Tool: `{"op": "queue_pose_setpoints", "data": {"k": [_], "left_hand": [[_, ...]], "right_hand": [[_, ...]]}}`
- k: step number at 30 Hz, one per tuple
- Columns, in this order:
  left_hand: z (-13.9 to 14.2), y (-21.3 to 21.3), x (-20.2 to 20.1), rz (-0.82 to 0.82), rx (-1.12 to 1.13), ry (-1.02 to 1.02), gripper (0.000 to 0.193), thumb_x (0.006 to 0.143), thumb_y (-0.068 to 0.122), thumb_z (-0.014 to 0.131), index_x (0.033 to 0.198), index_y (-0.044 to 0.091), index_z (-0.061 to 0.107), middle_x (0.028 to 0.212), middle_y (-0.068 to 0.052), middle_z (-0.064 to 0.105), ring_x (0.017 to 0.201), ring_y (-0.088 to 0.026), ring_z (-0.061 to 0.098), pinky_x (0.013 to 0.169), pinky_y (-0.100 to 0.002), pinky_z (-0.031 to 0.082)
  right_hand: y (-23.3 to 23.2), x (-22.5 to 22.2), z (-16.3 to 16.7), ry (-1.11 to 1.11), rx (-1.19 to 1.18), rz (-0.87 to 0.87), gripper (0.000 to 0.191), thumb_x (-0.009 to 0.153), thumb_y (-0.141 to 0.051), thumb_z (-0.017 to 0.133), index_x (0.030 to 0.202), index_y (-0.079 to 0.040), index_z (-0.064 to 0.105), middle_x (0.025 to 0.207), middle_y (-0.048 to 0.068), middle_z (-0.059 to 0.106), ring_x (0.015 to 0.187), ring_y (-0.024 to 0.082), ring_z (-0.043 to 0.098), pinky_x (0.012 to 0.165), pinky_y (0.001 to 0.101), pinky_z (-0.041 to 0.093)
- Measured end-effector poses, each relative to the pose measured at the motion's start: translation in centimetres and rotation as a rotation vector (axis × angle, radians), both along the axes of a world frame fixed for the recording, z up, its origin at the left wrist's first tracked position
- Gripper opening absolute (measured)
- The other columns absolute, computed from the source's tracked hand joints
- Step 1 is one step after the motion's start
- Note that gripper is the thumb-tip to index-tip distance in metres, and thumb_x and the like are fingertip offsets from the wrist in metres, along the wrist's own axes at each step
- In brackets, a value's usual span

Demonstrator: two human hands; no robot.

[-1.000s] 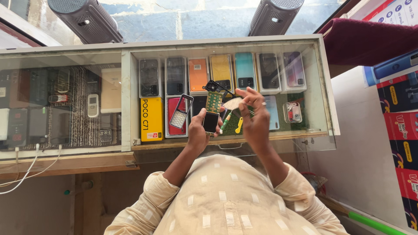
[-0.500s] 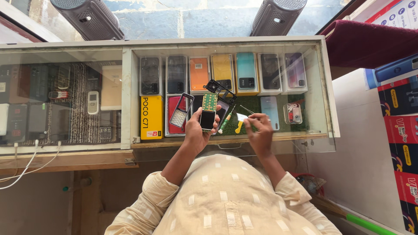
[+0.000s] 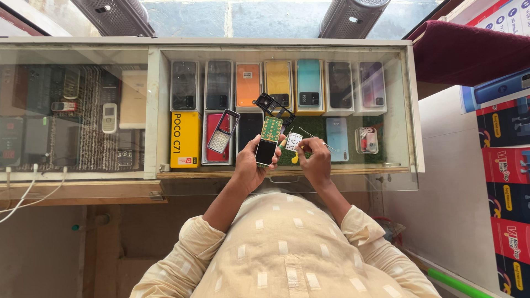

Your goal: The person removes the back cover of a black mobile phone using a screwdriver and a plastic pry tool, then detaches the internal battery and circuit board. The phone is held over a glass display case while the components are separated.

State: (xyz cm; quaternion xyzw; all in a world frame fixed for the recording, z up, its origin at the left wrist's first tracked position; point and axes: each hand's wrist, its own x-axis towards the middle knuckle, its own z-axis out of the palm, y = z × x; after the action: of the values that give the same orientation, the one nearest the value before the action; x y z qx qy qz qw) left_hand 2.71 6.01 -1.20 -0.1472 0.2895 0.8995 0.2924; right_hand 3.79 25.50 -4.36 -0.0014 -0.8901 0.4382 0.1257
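My left hand (image 3: 249, 164) holds a small phone's inner board (image 3: 269, 141) upright over the glass counter, green keypad circuit above and dark screen below. Just to its right, my right hand (image 3: 316, 161) pinches a small white keypad sheet (image 3: 293, 140), with a yellow-handled tool (image 3: 294, 158) under the fingers. A grey phone front cover (image 3: 222, 131) lies on the glass to the left of the board. Just beyond the board rests a black plastic phone frame (image 3: 274, 108).
The glass display counter (image 3: 154, 138) holds rows of coloured phone boxes (image 3: 279, 84) and, at left, old handsets (image 3: 109, 117). White cables (image 3: 27, 190) hang at the left edge. Red boxes (image 3: 508, 182) are stacked at right, by a maroon cushion (image 3: 469, 52).
My hands were together on the board. Now my right hand has drawn off to the right with the white keypad sheet, and my left hand keeps the board.
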Motion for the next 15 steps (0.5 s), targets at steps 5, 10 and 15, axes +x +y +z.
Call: {"op": "queue_pose_setpoints", "data": {"k": [5,10,15], "left_hand": [[-0.4,1.0,0.4,-0.016,-0.014,0.013,0.058,0.113,0.035,0.026,0.136,-0.007,0.059,0.083,-0.009,0.064,0.065,-0.011,0.061,0.054,-0.022,0.053],[-1.7,2.6,1.1,-0.016,0.014,-0.072,0.054,0.111,0.036,0.030,0.131,-0.005,0.058,0.083,-0.011,0.066,0.064,-0.014,0.063,0.052,-0.025,0.054],[-3.2,3.4,2.9,-0.061,0.034,-0.059,0.054,0.112,0.040,0.034,0.130,-0.006,0.057,0.088,-0.014,0.068,0.069,-0.016,0.068,0.057,-0.027,0.059]], "right_hand": [[0.0,-0.9,0.8,-0.146,-0.445,0.052,0.023,0.101,-0.023,0.065,0.112,-0.004,0.070,0.087,0.002,0.070,0.074,0.008,0.062,0.069,0.0238,0.052],[1.2,-1.9,1.3,-0.430,-0.921,0.119,0.033,0.103,-0.033,0.055,0.118,-0.007,0.070,0.085,-0.001,0.068,0.071,0.005,0.061,0.068,0.0219,0.052],[2.3,-1.4,0.6,-0.508,-1.061,0.169,0.024,0.103,-0.025,0.066,0.109,-0.002,0.071,0.087,0.001,0.068,0.075,0.006,0.062,0.072,0.0239,0.055]]}}
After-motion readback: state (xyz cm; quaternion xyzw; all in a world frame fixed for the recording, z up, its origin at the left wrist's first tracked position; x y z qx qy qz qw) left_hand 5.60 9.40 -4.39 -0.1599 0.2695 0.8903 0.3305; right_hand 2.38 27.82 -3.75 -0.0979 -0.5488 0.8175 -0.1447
